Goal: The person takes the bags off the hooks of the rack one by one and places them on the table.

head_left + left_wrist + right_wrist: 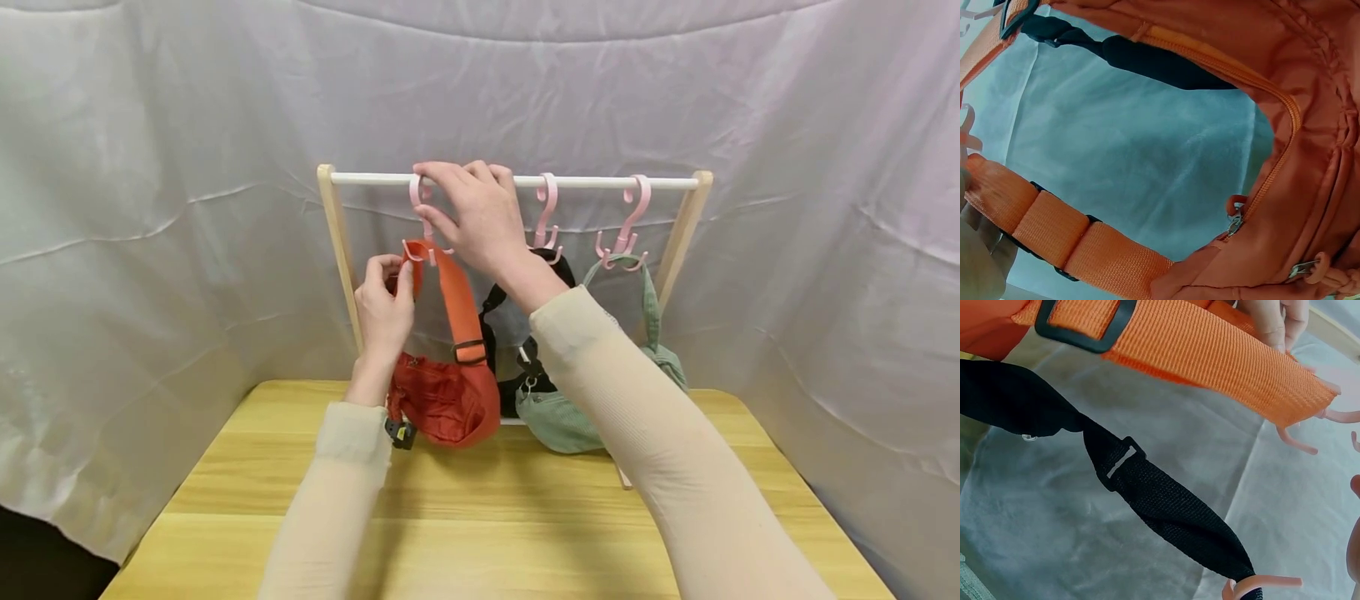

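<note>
A red-orange bag hangs by its orange strap from the leftmost pink hook. With thumb and fingers my left hand pinches the strap's left side, just below the hook prongs. In the left wrist view the strap's black slider lies beside the fingers. My right hand holds the top of that pink hook at the rail, index finger above and thumb below. The right wrist view shows the strap looped over the prongs, and only the right hand's fingertips at the edge.
A white rail on a wooden frame stands on the wooden table. Two more pink hooks hang to the right, bearing a black bag's strap and a green bag. Grey curtain surrounds the table.
</note>
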`<state>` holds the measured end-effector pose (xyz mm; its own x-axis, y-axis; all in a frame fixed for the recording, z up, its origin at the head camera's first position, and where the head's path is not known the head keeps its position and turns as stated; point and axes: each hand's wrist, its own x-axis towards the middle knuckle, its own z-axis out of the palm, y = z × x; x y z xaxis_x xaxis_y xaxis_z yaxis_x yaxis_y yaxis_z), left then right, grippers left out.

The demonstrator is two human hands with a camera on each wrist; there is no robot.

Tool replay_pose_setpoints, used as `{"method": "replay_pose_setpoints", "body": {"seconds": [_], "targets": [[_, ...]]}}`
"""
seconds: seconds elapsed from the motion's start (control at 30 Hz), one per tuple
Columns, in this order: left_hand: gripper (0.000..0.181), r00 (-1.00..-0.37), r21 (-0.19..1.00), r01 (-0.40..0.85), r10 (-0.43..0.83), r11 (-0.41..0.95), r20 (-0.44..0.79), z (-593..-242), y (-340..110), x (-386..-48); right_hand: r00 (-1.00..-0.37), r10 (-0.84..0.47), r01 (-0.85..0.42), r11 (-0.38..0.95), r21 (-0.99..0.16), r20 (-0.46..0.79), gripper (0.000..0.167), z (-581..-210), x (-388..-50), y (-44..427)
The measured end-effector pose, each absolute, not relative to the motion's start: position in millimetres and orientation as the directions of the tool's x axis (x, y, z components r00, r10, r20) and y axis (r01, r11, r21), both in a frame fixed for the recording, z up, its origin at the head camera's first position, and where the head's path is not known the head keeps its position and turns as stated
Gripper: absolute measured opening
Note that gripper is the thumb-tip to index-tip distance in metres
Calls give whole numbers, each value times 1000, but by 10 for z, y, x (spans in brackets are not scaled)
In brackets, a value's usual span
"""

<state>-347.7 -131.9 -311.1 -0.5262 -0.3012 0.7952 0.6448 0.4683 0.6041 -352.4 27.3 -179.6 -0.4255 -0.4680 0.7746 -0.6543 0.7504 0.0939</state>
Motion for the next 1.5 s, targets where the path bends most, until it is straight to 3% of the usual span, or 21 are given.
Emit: {"method": "replay_pose_setpoints", "body": {"seconds": [1.07, 1.5], "targets": [[21, -348, 495, 725, -365, 479, 863, -3043, -1379, -3508, -450, -443, -646, 761, 60, 775, 50, -1810, -3527, 262], [20, -341, 489, 732, -367, 474, 865, -2964, -1411, -3530, -438, -444, -652, 756, 64, 782, 49, -1826, -3549, 252]]}}
